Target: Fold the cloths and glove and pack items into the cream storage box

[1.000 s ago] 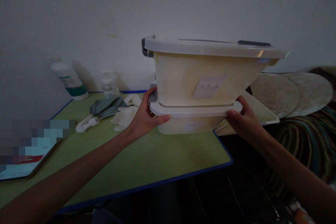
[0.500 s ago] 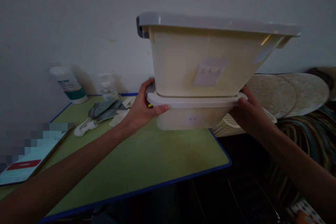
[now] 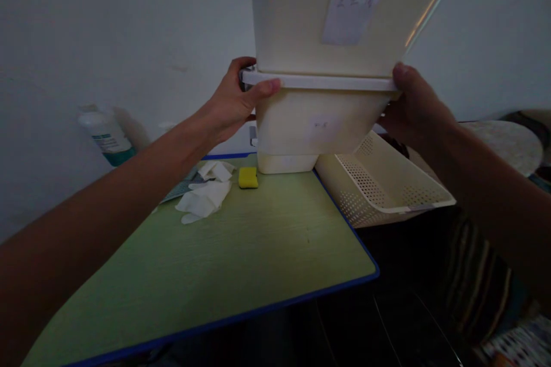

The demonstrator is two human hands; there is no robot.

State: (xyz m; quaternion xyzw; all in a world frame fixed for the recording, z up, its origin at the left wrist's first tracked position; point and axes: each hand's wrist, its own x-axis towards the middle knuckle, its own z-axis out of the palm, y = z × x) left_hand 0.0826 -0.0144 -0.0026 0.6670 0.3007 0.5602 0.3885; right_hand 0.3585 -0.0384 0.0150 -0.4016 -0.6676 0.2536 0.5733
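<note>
My left hand (image 3: 235,97) grips the left end of a smaller lidded white storage box (image 3: 293,120), its thumb over the lid's front edge. At the opposite end, my right hand (image 3: 415,100) holds the same box, with its fingers partly hidden behind it. A larger white storage box (image 3: 297,17) with a paper label rests on that lid, its top cut off by the frame. Both boxes are up in the air above the table. Below and behind them, another white container (image 3: 287,164) stands on the table, mostly hidden.
The green table (image 3: 258,252) has a blue edge. On it are a yellow sponge (image 3: 248,177), white gloves (image 3: 206,198), grey cloth (image 3: 178,188) and a white bottle (image 3: 107,137) by the wall. A cream perforated basket (image 3: 387,183) stands to the right of the table.
Both hands have raised the two stacked boxes. The yellow sponge, the container behind and more of the basket have come into sight; my left arm now covers the tablet and most of the pump bottle.
</note>
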